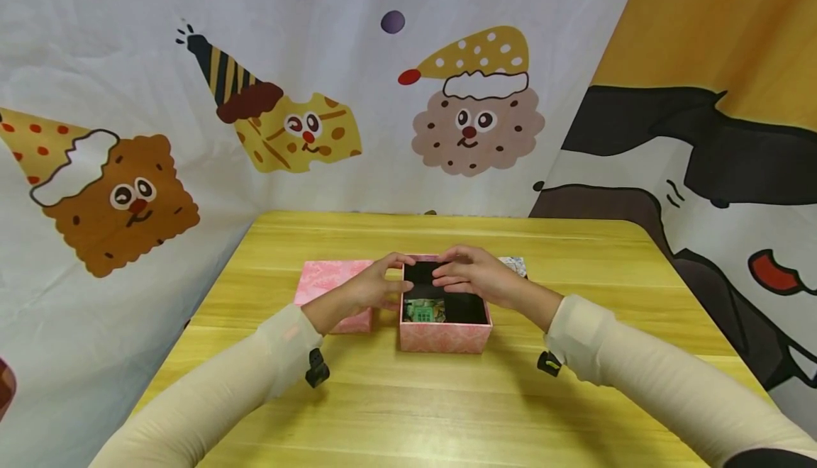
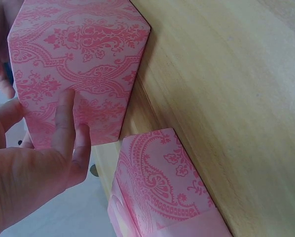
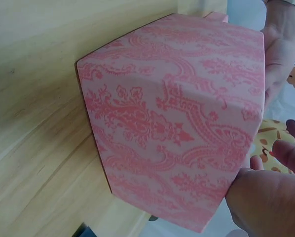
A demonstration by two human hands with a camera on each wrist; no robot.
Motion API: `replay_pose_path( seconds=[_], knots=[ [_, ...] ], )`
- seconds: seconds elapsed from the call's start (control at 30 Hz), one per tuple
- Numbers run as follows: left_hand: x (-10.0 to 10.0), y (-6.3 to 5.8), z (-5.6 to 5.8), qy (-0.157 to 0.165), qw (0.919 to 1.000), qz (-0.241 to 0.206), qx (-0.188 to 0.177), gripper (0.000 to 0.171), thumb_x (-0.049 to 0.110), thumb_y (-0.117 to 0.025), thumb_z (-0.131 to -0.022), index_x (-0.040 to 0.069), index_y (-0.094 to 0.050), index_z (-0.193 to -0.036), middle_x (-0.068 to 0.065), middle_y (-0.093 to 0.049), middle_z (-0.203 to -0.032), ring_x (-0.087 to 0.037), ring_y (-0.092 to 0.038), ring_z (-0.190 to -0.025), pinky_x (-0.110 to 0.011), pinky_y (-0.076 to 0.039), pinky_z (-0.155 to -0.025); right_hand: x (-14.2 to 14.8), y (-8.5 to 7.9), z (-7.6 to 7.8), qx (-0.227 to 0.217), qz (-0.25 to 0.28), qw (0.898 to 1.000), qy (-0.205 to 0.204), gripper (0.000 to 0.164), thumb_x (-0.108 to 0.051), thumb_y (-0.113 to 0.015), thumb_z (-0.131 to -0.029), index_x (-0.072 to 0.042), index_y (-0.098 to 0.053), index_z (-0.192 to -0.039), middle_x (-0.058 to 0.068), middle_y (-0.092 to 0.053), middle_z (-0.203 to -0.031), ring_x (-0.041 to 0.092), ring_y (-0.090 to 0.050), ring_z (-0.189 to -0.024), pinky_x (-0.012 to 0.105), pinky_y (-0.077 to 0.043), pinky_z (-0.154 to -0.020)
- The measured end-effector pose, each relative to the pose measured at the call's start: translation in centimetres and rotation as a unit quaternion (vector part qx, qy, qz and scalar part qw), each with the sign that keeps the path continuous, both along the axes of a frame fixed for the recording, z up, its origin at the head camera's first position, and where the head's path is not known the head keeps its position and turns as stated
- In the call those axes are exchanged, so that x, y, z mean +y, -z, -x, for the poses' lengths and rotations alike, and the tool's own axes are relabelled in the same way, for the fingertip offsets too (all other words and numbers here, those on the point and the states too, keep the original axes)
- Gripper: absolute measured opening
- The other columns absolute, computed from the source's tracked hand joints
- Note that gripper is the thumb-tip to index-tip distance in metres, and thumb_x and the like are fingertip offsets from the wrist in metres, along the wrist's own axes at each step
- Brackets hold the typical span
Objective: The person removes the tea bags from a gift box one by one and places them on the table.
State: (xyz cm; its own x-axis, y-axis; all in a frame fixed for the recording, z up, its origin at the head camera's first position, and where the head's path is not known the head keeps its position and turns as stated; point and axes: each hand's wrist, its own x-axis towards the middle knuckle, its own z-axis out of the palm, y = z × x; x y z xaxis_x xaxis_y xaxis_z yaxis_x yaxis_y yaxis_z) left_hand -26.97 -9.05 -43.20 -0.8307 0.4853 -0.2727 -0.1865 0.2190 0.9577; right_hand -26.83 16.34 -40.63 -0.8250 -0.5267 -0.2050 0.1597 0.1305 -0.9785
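An open box (image 1: 445,338) with pink damask-patterned sides and a black inside stands on the table. A small item with a green picture (image 1: 424,310) lies in its near left part. My left hand (image 1: 373,285) is at the box's left wall; in the left wrist view, extended fingers (image 2: 64,121) touch the outer side, with another fingertip at the rim. My right hand (image 1: 480,276) reaches over the right rim, its fingers spread above the inside. In the right wrist view, that hand (image 3: 271,195) is beside the box's upper edge, partly hidden.
Left of the box lies a second pink patterned piece (image 1: 328,276) with a ribbon-like band (image 2: 202,226), partly behind my left forearm. A white and grey patterned item (image 1: 513,265) shows behind my right hand. A printed cloth (image 1: 383,191) hangs behind the wooden table (image 1: 440,411).
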Motion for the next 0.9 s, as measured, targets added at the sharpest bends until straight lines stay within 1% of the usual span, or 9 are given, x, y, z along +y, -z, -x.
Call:
replay_pose_path(
  seconds=[0.2,0.37,0.47,0.53,0.63,0.77,0.8,0.9],
  knots=[
    [0.0,0.0,0.1,0.001,1.0,0.002,-0.004,0.049,0.006,-0.059,-0.105,0.007,-0.039,-0.15,-0.02,-0.018,-0.164,-0.05,-0.053,-0.129,-0.055,-0.059,-0.088,-0.9,0.3,0.0,-0.004,-0.016,1.0,0.006,0.037,-0.006,-0.053,-0.107,0.008,-0.046,-0.14,0.027,-0.059,-0.136,0.04,-0.06,-0.127,0.049,-0.049,-0.108],
    [0.0,0.2,0.2,-0.001,1.0,0.001,-0.002,0.046,0.006,-0.059,-0.105,0.008,-0.042,-0.147,-0.019,-0.021,-0.162,-0.049,-0.054,-0.129,-0.053,-0.06,-0.086,-1.8,0.6,-0.1,0.002,-0.03,1.0,0.003,0.037,-0.003,-0.055,-0.106,0.01,-0.046,-0.139,0.034,-0.055,-0.139,0.042,-0.057,-0.131,0.053,-0.045,-0.111],
    [0.0,0.1,0.1,-0.003,1.0,-0.001,-0.002,0.047,0.005,-0.06,-0.104,0.007,-0.041,-0.147,-0.02,-0.019,-0.163,-0.05,-0.053,-0.13,-0.052,-0.06,-0.085,-2.1,1.0,-0.1,0.004,-0.047,0.999,-0.007,0.037,-0.004,-0.056,-0.105,0.01,-0.047,-0.139,0.034,-0.053,-0.141,0.043,-0.053,-0.134,0.056,-0.042,-0.113],
    [0.0,0.1,0.1,-0.003,1.0,-0.002,0.0,0.047,0.005,-0.06,-0.104,0.006,-0.041,-0.147,-0.021,-0.019,-0.163,-0.05,-0.052,-0.13,-0.051,-0.061,-0.084,-2.3,1.5,0.1,0.007,-0.065,0.998,-0.015,0.037,-0.007,-0.057,-0.106,0.008,-0.049,-0.139,0.032,-0.054,-0.141,0.042,-0.053,-0.134,0.058,-0.04,-0.114],
    [0.1,0.1,0.0,-0.003,1.0,0.0,-0.001,0.047,0.005,-0.059,-0.105,0.006,-0.041,-0.148,-0.021,-0.018,-0.163,-0.05,-0.052,-0.13,-0.051,-0.061,-0.084,-2.5,1.9,0.1,0.038,-0.113,0.992,-0.034,0.036,-0.012,-0.057,-0.106,0.005,-0.053,-0.137,0.028,-0.057,-0.138,0.039,-0.055,-0.13,0.06,-0.041,-0.112],
    [0.1,0.1,0.0,-0.003,1.0,-0.001,-0.004,0.048,0.005,-0.058,-0.105,0.006,-0.039,-0.15,-0.021,-0.018,-0.163,-0.051,-0.053,-0.129,-0.051,-0.061,-0.085,-2.9,2.0,-0.1,0.076,-0.176,0.98,-0.048,0.035,-0.013,-0.06,-0.103,0.003,-0.058,-0.134,0.021,-0.062,-0.13,0.032,-0.06,-0.123,0.056,-0.046,-0.108],
    [0.1,0.1,0.0,-0.002,1.0,-0.001,-0.004,0.048,0.005,-0.058,-0.105,0.006,-0.039,-0.15,-0.02,-0.018,-0.163,-0.051,-0.053,-0.129,-0.051,-0.061,-0.084,-2.9,2.0,-0.2,0.083,-0.186,0.978,-0.05,0.035,-0.012,-0.06,-0.102,0.004,-0.058,-0.133,0.021,-0.063,-0.129,0.03,-0.06,-0.121,0.055,-0.048,-0.106],
    [0.1,0.1,0.0,-0.002,1.0,-0.003,-0.006,0.048,0.005,-0.057,-0.106,0.006,-0.039,-0.15,-0.021,-0.017,-0.164,-0.052,-0.053,-0.129,-0.051,-0.061,-0.084,-3.0,2.1,-0.2,0.089,-0.193,0.976,-0.046,0.034,-0.009,-0.06,-0.101,0.006,-0.058,-0.132,0.021,-0.065,-0.124,0.029,-0.063,-0.115,0.052,-0.051,-0.103]
  ],
)
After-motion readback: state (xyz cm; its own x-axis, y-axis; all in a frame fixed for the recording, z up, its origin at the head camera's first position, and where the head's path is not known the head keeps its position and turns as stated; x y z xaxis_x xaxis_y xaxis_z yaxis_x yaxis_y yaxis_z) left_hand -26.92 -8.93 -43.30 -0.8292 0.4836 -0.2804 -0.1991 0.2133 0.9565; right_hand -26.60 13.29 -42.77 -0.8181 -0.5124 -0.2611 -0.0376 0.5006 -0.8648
